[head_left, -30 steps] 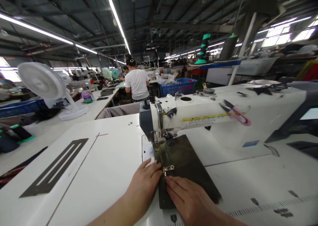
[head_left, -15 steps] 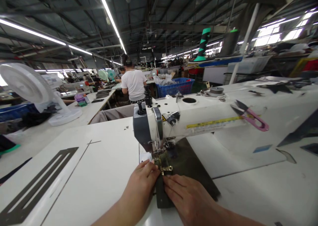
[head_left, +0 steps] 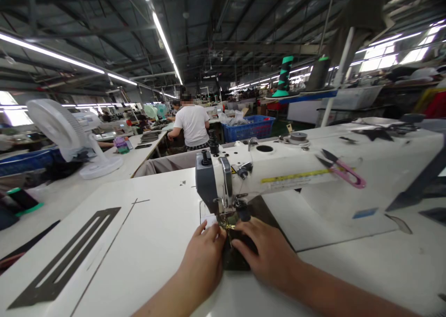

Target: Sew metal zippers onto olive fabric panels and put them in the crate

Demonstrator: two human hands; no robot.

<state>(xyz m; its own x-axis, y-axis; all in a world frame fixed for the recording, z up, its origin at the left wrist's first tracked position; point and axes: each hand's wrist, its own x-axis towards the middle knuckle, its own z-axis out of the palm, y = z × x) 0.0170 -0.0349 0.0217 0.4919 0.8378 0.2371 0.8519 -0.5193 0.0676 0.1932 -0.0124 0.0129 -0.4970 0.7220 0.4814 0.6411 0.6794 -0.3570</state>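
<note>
A piece of dark fabric (head_left: 237, 262) lies under the needle area of a white sewing machine (head_left: 296, 164) and runs back beneath its arm. My left hand (head_left: 204, 254) is at the fabric's left edge, fingers bent and pressed together on it; their tips are partly hidden. On the right, my right hand (head_left: 268, 247) rests over the fabric with thumb and forefinger apart. Its fingertips are beside a small brass-coloured attachment (head_left: 229, 226) in front of the presser foot. A small white piece (head_left: 209, 220) sits just beyond my left fingers.
A dark slotted template (head_left: 66, 256) lies on the white tabletop (head_left: 153, 229) at left. Pink-handled snips (head_left: 343, 168) rest against the machine arm. A white fan (head_left: 101, 164) stands on the neighbouring table. Beyond are a blue basket (head_left: 247, 129) and a person in a white shirt (head_left: 191, 124).
My right hand has moved forward towards the presser foot, and its thumb has spread from the fingers. The fabric's near end has shifted away from me. The view has turned slightly left.
</note>
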